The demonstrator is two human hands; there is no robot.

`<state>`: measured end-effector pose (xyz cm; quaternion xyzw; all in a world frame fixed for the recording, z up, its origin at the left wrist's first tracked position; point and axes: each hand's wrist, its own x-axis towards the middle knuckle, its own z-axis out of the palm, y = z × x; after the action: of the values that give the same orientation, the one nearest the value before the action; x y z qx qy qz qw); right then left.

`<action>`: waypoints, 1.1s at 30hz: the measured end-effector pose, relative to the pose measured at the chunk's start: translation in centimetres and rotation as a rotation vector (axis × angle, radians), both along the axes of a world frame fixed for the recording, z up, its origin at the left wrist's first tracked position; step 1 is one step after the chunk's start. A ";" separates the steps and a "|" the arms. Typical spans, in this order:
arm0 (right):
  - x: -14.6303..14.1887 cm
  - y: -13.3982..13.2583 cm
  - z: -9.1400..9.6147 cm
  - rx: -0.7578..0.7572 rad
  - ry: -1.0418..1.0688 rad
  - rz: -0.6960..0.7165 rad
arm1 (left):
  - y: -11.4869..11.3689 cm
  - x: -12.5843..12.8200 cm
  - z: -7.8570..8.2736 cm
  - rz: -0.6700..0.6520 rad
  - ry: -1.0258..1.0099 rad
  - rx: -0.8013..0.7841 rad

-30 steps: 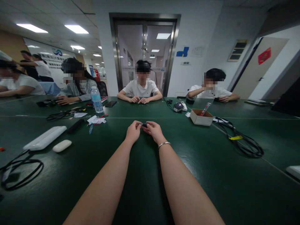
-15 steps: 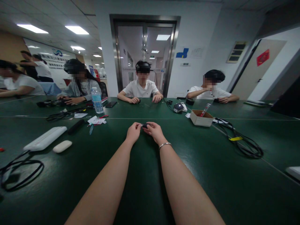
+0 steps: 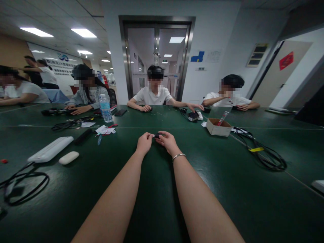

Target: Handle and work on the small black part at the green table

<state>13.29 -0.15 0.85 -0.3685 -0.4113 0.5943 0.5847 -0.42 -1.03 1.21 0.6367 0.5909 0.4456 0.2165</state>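
Observation:
My left hand point(image 3: 144, 142) and my right hand point(image 3: 168, 141) meet above the green table point(image 3: 152, 189), arms stretched forward. Both pinch a small black object point(image 3: 157, 135) between their fingertips; it is too small to name. A silver bracelet point(image 3: 178, 156) circles my right wrist. The hands hover just over the tabletop near its middle seam.
A white power strip point(image 3: 50, 149), a white oval case point(image 3: 69, 157) and a black cable loop point(image 3: 24, 184) lie at left. A water bottle point(image 3: 105, 108), a cardboard box point(image 3: 218, 127) and coiled black cables point(image 3: 265, 153) stand farther off. Several people sit across the table.
My hands keep their pinch on the small black object. The person opposite has reached an arm out to the right toward a device on the table.

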 end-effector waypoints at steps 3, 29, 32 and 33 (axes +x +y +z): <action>0.1 0.0 -0.1 0.007 0.009 0.006 | -0.1 0.0 0.0 0.000 -0.017 -0.009; 0.1 -0.2 0.1 0.029 -0.001 0.029 | -0.4 0.0 0.4 0.032 0.025 -0.046; 0.0 -0.3 0.2 0.030 0.009 0.022 | -0.4 0.0 0.4 0.032 0.024 -0.040; 0.0 -0.4 0.2 0.031 0.010 0.022 | -0.4 0.0 0.4 0.033 0.023 -0.041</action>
<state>13.33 -0.52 1.07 -0.3518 -0.4215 0.5962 0.5858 -0.47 -1.41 1.64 0.6273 0.6128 0.4298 0.2152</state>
